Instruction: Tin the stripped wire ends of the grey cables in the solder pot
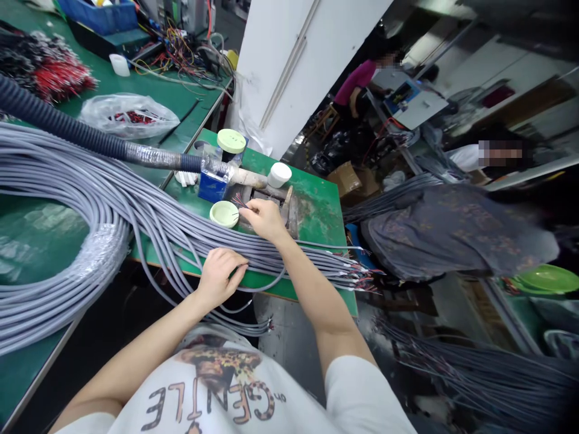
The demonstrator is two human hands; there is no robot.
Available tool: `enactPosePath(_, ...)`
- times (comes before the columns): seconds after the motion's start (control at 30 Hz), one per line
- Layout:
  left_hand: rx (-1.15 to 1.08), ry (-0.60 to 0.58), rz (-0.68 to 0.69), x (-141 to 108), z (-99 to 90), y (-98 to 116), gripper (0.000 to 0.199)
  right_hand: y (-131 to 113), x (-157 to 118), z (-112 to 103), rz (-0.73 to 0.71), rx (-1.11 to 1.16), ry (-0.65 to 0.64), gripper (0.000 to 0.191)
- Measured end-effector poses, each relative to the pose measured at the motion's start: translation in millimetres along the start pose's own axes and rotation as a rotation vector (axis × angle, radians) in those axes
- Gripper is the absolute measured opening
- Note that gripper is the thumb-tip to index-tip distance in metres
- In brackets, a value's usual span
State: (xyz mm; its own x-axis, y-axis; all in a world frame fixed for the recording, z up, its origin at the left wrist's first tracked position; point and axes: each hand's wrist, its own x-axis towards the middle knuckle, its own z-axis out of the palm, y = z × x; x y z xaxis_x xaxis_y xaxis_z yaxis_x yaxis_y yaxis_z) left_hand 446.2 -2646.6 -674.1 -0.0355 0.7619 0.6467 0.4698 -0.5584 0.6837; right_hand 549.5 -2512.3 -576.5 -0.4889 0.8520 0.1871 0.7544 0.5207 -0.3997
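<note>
A thick bundle of grey cables (181, 223) runs across the green table, its stripped ends fanned out at the right edge. Resting on the bundle's near side, my left hand (221, 274) has its fingers bent together; what they hold, if anything, is hidden. My right hand (265, 218) pinches thin dark and reddish wires (238, 202) above the bundle, just right of a small pale-green dish (224, 214). Behind that hand lies a metal fixture (293, 211). A white round container (279, 175) stands beyond it.
A ribbed hose (90, 132) crosses from the left to a blue box (212, 185). A green-lidded container (231, 140) stands behind. Coiled cables (97, 253) fill the left. A plastic bag (129, 117) lies farther back. Several people are at the right, one in a patterned dark top (456, 232).
</note>
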Motion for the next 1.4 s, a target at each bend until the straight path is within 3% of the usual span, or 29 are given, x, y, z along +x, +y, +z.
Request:
enactPosePath(0.17, 0.104, -0.034, 0.048, -7, 0.9, -11, 0.009, 1, 31, 25, 0.032, -0.312, -0.176, 0.025)
enactPosePath(0.4, 0.08, -0.047, 0.072, -6, 0.5, -11, 0.01, 0, 40, 37, 0.083, -0.471, -0.282, 0.025)
enactPosePath(0.53, 0.07, -0.063, 0.071, -8, 0.9, -13, 0.011, -2, 40, 35, 0.08, -0.463, -0.274, 0.024)
enactPosePath(0.67, 0.052, -0.08, 0.045, -9, 1.3, -14, 0.012, 4, 36, 11, 0.061, -0.42, -0.192, 0.026)
enactPosePath(0.77, 0.036, -0.07, 0.044, -10, 1.4, -14, 0.012, 27, 31, -15, 0.121, -0.403, -0.069, 0.029)
enactPosePath(0.87, 0.051, -0.047, 0.066, -9, 1.7, -14, 0.011, 60, 25, -29, 0.29, -0.442, -0.003, 0.028)
enactPosePath(1.07, 0.084, -0.036, 0.08, -9, 2.2, -15, 0.01, 101, 23, -21, 0.474, -0.477, -0.035, 0.026)
enactPosePath(1.4, 0.099, -0.048, 0.081, -9, 2.3, -15, 0.011, 104, 29, -14, 0.534, -0.483, -0.078, 0.027)
